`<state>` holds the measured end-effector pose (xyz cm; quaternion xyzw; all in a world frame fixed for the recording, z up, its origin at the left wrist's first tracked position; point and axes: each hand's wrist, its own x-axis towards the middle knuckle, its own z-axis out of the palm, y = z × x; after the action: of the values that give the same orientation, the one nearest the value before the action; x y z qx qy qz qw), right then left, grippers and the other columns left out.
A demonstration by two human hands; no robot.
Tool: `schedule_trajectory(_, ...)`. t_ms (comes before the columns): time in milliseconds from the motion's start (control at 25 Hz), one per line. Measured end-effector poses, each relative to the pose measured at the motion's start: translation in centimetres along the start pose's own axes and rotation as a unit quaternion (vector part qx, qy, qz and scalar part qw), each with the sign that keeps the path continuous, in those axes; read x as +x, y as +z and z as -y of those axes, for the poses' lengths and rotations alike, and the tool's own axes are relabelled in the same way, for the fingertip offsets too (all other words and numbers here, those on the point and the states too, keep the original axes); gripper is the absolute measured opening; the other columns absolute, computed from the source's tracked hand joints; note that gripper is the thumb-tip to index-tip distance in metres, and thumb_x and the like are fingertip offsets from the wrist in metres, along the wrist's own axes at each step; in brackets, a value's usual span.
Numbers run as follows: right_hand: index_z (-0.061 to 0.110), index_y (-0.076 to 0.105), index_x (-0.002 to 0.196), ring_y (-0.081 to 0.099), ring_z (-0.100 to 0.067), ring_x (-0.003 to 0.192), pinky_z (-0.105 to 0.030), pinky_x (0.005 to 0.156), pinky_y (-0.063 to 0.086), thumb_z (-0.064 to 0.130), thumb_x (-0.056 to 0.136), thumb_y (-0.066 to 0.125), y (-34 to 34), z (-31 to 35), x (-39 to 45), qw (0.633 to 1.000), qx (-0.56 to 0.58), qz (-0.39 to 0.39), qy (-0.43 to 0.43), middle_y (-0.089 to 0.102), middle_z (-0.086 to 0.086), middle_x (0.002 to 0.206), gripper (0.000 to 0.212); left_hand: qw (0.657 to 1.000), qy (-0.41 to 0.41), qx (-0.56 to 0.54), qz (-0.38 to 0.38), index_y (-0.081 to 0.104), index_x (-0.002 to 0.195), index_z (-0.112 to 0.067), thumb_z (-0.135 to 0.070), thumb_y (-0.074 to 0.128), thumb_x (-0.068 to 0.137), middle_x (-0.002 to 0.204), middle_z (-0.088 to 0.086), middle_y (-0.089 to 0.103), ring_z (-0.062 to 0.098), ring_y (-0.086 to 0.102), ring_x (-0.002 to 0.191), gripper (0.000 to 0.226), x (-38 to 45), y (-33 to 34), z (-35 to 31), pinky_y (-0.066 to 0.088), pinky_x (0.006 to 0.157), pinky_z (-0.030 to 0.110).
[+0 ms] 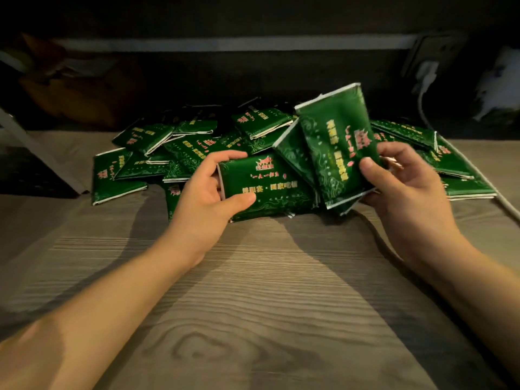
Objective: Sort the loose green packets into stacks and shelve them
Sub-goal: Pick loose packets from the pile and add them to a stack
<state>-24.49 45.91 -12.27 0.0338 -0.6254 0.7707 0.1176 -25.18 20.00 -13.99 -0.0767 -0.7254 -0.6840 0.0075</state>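
Wood-grain tabletop, dim light. Loose heap of glossy green foil packets at the far edge. Left hand clamps a flat green packet stack lying on the table, thumb on top, fingers curled over its far edge. Right hand pinches several upright green packets, fanned; count unclear, perhaps three.

Left hand grips flat packet; right hand holds upright packets.

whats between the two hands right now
In the head view, green packets fill the gap: left hand holds one flat, right hand holds several upright.
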Motion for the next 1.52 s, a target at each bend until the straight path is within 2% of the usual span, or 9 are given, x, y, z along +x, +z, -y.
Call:
schedule_trajectory(280, 0.016, 0.059, 0.096, 0.072, -0.015, 0.073, -0.025, 0.067, 0.058, 0.002, 0.093, 0.062, 0.9, -0.7, -1.2, 0.990, -0.117, 0.064, 0.038, 0.076, -0.004, 0.079, 0.015, 0.998, -0.040, -0.048, 0.004, 0.065, 0.113, -0.036, -0.024, 0.069, 0.078, 0.125, 0.014, 0.067, 0.030, 0.065, 0.117, 0.038, -0.8, 1.2, -0.2, 0.049, 0.104, 0.056)
schedule_trajectory(400, 0.014, 0.056, 0.094, 0.066, -0.019, 0.078, -0.034, 0.078, 0.053, 0.002, 0.095, 0.060, 1.7, -0.3, -1.8, 0.986, -0.155, 0.051, 0.035, 0.070, -0.004, 0.080, 0.012, 1.000, -0.001, 0.013, -0.009, 0.059, 0.117, -0.034, -0.011, 0.079, 0.083, 0.130, 0.008, 0.064, 0.027, 0.064, 0.119, 0.046, -1.4, 1.6, -0.1, 0.050, 0.104, 0.053)
schedule_trajectory(560, 0.016, 0.058, 0.082, 0.059, -0.027, 0.091, -0.045, 0.088, 0.052, 0.003, 0.091, 0.056, 1.1, 0.4, -1.6, 0.994, -0.067, -0.081, 0.043, 0.063, -0.009, 0.091, 0.016, 0.999, 0.011, 0.041, -0.030, 0.058, 0.112, -0.036, 0.002, 0.075, 0.084, 0.116, 0.002, 0.070, 0.019, 0.073, 0.097, 0.050, -1.2, 2.0, 0.0, 0.059, 0.092, 0.048)
schedule_trajectory(720, 0.017, 0.061, 0.082, 0.063, -0.033, 0.095, -0.045, 0.091, 0.050, 0.007, 0.090, 0.062, 1.4, -0.8, -2.8, 0.982, -0.170, -0.044, 0.063, 0.068, -0.017, 0.097, 0.013, 0.999, -0.030, 0.008, -0.043, 0.059, 0.112, -0.038, 0.003, 0.078, 0.081, 0.114, 0.005, 0.072, 0.017, 0.075, 0.092, 0.055, -1.6, 2.3, -0.8, 0.062, 0.084, 0.038)
schedule_trajectory(960, 0.023, 0.064, 0.098, 0.058, 0.002, 0.071, -0.013, 0.066, 0.047, 0.001, 0.089, 0.067, 0.2, 0.2, -4.0, 0.951, -0.277, -0.005, -0.137, 0.064, 0.003, 0.082, 0.025, 0.998, -0.050, 0.035, 0.018, 0.051, 0.142, -0.010, 0.021, 0.061, 0.081, 0.126, 0.018, 0.067, 0.029, 0.064, 0.118, 0.069, -2.6, 2.4, -0.3, 0.047, 0.109, 0.047)
schedule_trajectory(1200, 0.021, 0.071, 0.108, 0.063, -0.007, 0.098, -0.029, 0.087, 0.053, 0.005, 0.088, 0.071, 0.4, 0.2, -4.8, 0.902, -0.369, 0.059, -0.215, 0.068, 0.009, 0.103, 0.026, 0.998, -0.056, -0.041, 0.004, 0.053, 0.134, -0.012, -0.009, 0.045, 0.091, 0.134, 0.019, 0.060, 0.028, 0.056, 0.125, 0.044, -3.3, 2.7, -1.0, 0.038, 0.115, 0.056)
schedule_trajectory(1280, 0.022, 0.070, 0.108, 0.060, -0.005, 0.098, -0.026, 0.087, 0.048, 0.008, 0.085, 0.074, 1.1, 0.1, -5.0, 0.878, -0.398, 0.074, -0.256, 0.066, 0.006, 0.104, 0.027, 0.998, -0.054, -0.019, 0.022, 0.044, 0.145, -0.013, -0.029, 0.062, 0.085, 0.144, 0.011, 0.055, 0.024, 0.052, 0.132, 0.065, -3.4, 2.8, -0.9, 0.038, 0.115, 0.051)
schedule_trajectory(1400, 0.022, 0.063, 0.119, 0.055, -0.002, 0.105, -0.026, 0.093, 0.047, 0.013, 0.082, 0.079, 1.3, -0.1, -4.9, 0.880, -0.391, 0.056, -0.263, 0.061, 0.006, 0.114, 0.041, 0.998, -0.020, 0.061, 0.019, 0.042, 0.147, -0.007, -0.011, 0.080, 0.084, 0.139, 0.009, 0.061, 0.025, 0.057, 0.130, 0.074, -3.3, 3.1, -0.6, 0.043, 0.113, 0.045)
schedule_trajectory(1520, 0.023, 0.042, 0.142, 0.051, -0.002, 0.116, -0.017, 0.094, 0.042, 0.025, 0.076, 0.086, 0.7, -0.3, -4.4, 0.923, -0.360, 0.071, -0.115, 0.052, 0.008, 0.128, 0.079, 0.998, -0.002, 0.070, 0.005, 0.055, 0.133, -0.010, 0.001, 0.075, 0.085, 0.124, 0.007, 0.069, 0.021, 0.065, 0.118, 0.053, -3.2, 2.8, -0.5, 0.050, 0.105, 0.039)
